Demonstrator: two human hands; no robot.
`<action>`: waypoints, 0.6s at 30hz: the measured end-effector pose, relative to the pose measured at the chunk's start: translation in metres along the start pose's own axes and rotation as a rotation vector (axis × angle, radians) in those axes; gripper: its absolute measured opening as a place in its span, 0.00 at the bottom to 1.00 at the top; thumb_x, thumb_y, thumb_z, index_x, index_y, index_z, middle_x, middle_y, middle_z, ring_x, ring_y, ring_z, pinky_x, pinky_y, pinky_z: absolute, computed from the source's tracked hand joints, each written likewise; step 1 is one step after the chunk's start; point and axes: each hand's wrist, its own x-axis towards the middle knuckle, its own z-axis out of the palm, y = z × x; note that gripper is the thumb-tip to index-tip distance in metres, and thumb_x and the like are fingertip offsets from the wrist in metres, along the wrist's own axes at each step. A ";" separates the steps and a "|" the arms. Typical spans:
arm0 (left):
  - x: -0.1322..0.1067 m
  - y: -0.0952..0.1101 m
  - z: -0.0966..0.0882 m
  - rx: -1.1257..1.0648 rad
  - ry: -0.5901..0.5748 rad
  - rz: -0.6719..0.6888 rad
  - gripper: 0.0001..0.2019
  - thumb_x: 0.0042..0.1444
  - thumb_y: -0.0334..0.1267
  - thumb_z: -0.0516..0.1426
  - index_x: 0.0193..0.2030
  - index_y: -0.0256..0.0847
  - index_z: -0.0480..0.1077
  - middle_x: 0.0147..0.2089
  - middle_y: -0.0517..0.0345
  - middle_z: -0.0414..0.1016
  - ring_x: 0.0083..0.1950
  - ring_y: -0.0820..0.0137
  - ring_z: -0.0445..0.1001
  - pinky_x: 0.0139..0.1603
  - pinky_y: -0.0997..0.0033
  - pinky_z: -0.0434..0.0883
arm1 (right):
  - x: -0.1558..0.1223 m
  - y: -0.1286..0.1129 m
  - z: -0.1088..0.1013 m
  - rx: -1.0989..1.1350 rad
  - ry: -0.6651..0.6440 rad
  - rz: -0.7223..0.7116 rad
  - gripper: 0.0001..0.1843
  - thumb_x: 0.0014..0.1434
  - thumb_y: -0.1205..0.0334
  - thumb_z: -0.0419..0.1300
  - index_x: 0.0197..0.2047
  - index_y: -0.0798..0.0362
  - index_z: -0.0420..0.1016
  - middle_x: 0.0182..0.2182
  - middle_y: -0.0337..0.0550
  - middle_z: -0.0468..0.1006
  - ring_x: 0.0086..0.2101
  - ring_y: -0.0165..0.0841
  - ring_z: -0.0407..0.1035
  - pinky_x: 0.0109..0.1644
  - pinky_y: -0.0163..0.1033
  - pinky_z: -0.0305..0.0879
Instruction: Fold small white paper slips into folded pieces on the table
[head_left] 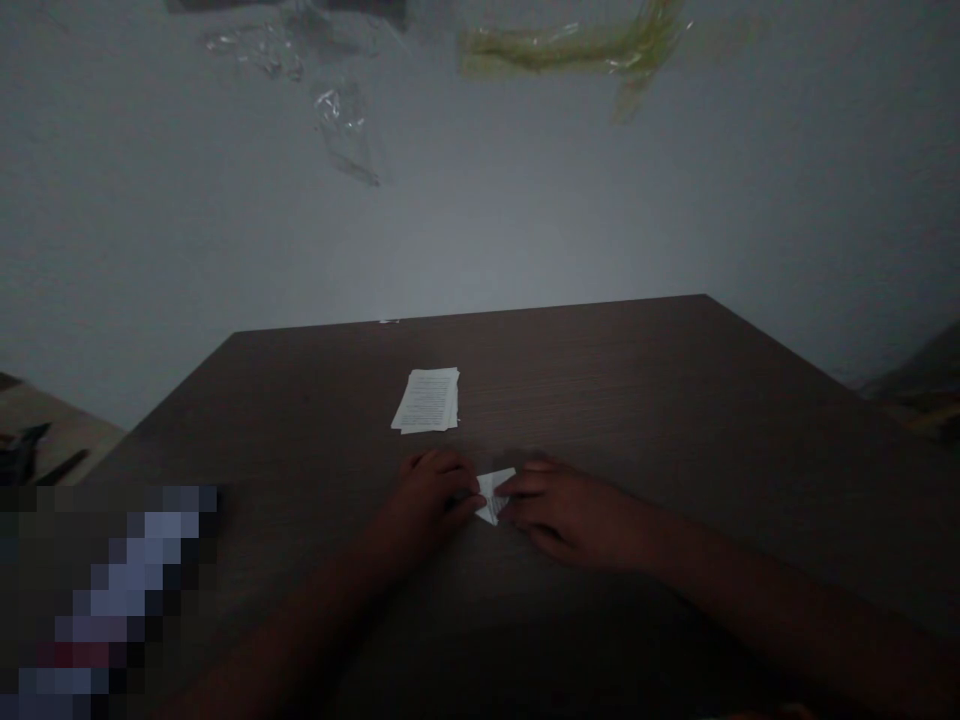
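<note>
A small folded piece of printed paper lies on the dark wooden table, between my two hands. My left hand has its fingers curled, with thumb and fingertips closed on the paper's left edge. From the other side, the fingertips of my right hand press on the right part of the paper and cover some of it. Just beyond my left hand rests a loose stack of printed paper sheets, slightly fanned out.
The table reaches back to a pale wall with strips of clear and yellowish tape. A pixelated, unrecognisable object is at the lower left. A tiny white scrap sits at the table's back edge.
</note>
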 end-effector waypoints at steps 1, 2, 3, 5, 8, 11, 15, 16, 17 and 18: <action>0.000 0.001 0.001 -0.001 0.005 -0.001 0.09 0.76 0.28 0.62 0.49 0.46 0.82 0.57 0.58 0.88 0.61 0.55 0.85 0.74 0.46 0.74 | 0.000 0.000 0.000 -0.005 -0.001 -0.011 0.15 0.78 0.69 0.66 0.62 0.49 0.89 0.62 0.52 0.90 0.59 0.45 0.82 0.73 0.57 0.75; 0.001 0.001 0.002 -0.004 0.007 -0.003 0.08 0.76 0.29 0.62 0.49 0.46 0.82 0.56 0.58 0.88 0.61 0.55 0.85 0.74 0.46 0.75 | -0.001 -0.001 -0.001 -0.011 -0.004 -0.020 0.17 0.78 0.69 0.66 0.64 0.48 0.88 0.61 0.52 0.90 0.59 0.45 0.82 0.72 0.57 0.75; 0.001 0.001 0.002 -0.008 0.004 -0.005 0.08 0.76 0.29 0.63 0.49 0.47 0.83 0.56 0.58 0.88 0.61 0.55 0.85 0.74 0.46 0.74 | -0.001 -0.001 -0.001 -0.018 -0.007 -0.030 0.18 0.79 0.68 0.66 0.66 0.48 0.88 0.61 0.52 0.90 0.59 0.46 0.82 0.72 0.58 0.75; 0.002 0.001 0.004 -0.019 -0.008 -0.024 0.07 0.75 0.30 0.65 0.50 0.48 0.84 0.57 0.57 0.88 0.62 0.54 0.84 0.74 0.46 0.73 | -0.001 -0.002 -0.002 -0.031 -0.013 -0.047 0.18 0.80 0.66 0.66 0.68 0.49 0.88 0.61 0.54 0.89 0.59 0.47 0.80 0.71 0.59 0.75; 0.004 0.002 0.004 -0.052 -0.037 -0.072 0.08 0.73 0.30 0.66 0.50 0.48 0.85 0.59 0.55 0.88 0.65 0.52 0.83 0.76 0.46 0.71 | 0.000 -0.005 -0.002 -0.074 -0.045 -0.045 0.18 0.80 0.64 0.66 0.68 0.49 0.89 0.62 0.57 0.87 0.58 0.48 0.79 0.68 0.59 0.77; 0.005 0.004 0.002 -0.074 -0.053 -0.090 0.08 0.72 0.28 0.66 0.49 0.48 0.84 0.58 0.55 0.88 0.64 0.52 0.83 0.75 0.45 0.70 | 0.000 -0.010 -0.003 -0.141 -0.091 -0.013 0.19 0.80 0.64 0.67 0.69 0.47 0.89 0.62 0.57 0.86 0.58 0.50 0.78 0.66 0.59 0.78; 0.005 0.005 0.002 -0.076 -0.037 -0.084 0.10 0.71 0.26 0.66 0.48 0.48 0.84 0.58 0.55 0.88 0.64 0.51 0.83 0.74 0.45 0.69 | 0.000 -0.017 -0.007 -0.169 -0.131 -0.004 0.21 0.79 0.63 0.67 0.70 0.46 0.88 0.65 0.57 0.85 0.59 0.52 0.77 0.67 0.61 0.78; 0.005 0.004 0.003 -0.077 -0.034 -0.082 0.10 0.71 0.27 0.66 0.48 0.48 0.85 0.58 0.55 0.88 0.64 0.51 0.83 0.75 0.44 0.69 | 0.000 -0.018 -0.009 -0.164 -0.137 -0.006 0.21 0.79 0.63 0.67 0.71 0.46 0.88 0.65 0.57 0.84 0.60 0.52 0.77 0.68 0.61 0.78; 0.005 0.003 0.004 -0.078 -0.033 -0.080 0.09 0.71 0.27 0.66 0.48 0.48 0.85 0.58 0.55 0.88 0.64 0.51 0.83 0.75 0.43 0.69 | -0.001 -0.018 -0.011 -0.154 -0.138 -0.011 0.21 0.78 0.64 0.67 0.70 0.46 0.89 0.66 0.57 0.84 0.61 0.52 0.77 0.68 0.61 0.77; 0.005 0.003 0.005 -0.081 -0.035 -0.078 0.08 0.71 0.29 0.66 0.49 0.48 0.85 0.58 0.55 0.88 0.64 0.51 0.83 0.75 0.43 0.69 | -0.001 -0.019 -0.012 -0.140 -0.136 -0.017 0.21 0.78 0.65 0.67 0.70 0.46 0.89 0.65 0.56 0.85 0.61 0.51 0.78 0.69 0.60 0.77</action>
